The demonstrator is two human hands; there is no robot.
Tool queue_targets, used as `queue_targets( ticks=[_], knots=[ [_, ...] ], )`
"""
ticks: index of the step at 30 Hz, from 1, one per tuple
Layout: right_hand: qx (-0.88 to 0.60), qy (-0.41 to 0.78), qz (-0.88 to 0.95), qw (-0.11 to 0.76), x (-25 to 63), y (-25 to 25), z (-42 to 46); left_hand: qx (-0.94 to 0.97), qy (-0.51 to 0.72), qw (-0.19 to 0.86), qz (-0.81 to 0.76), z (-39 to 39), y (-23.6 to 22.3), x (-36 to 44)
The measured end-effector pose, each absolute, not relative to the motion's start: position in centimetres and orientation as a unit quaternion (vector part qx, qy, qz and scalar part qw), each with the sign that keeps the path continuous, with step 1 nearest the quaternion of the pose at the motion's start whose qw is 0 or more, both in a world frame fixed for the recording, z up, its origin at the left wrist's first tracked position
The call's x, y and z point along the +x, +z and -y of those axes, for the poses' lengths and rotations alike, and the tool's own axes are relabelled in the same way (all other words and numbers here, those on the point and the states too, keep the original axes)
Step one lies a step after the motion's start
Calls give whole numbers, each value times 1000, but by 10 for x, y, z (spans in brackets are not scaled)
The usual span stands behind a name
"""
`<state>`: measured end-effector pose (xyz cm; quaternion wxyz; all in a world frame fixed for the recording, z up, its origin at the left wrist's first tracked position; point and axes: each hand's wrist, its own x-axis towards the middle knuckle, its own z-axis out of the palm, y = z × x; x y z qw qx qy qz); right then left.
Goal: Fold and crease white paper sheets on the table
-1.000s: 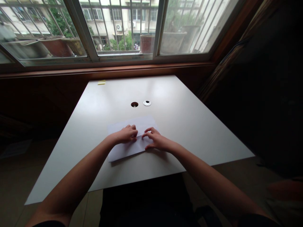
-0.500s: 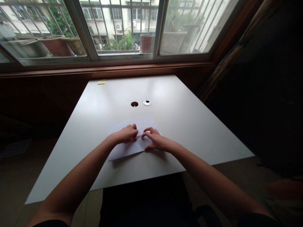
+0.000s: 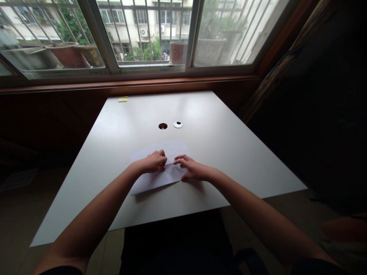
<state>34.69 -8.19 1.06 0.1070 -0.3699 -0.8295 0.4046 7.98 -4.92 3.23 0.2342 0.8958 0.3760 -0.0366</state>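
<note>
A white sheet of paper (image 3: 176,147) lies near the front middle of a white table (image 3: 235,149). Both my hands rest on it, close together. My left hand (image 3: 151,163) has its fingers curled, with the fingertips pressed down on the paper at its middle. My right hand (image 3: 192,169) lies just to the right, fingers stretched out fairly flat on the sheet, thumb near the paper's front right edge. The part of the paper under the hands is hidden.
Behind the paper the tabletop has a round cable hole (image 3: 163,126) with its white cap (image 3: 178,124) lying beside it. A small yellow note (image 3: 123,99) sits at the far left corner. A barred window (image 3: 149,34) runs along the wall behind; dark furniture stands right.
My right hand has slid a little to the right along the paper, its fingers flatter. The left hand and the paper have stayed in place.
</note>
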Motion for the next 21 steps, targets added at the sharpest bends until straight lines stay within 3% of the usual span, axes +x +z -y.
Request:
queue_targets(
  ticks=[21],
  knots=[
    [-462,326,821,82,317,22,92,889,-23,242,-389,49,29,82]
  ],
)
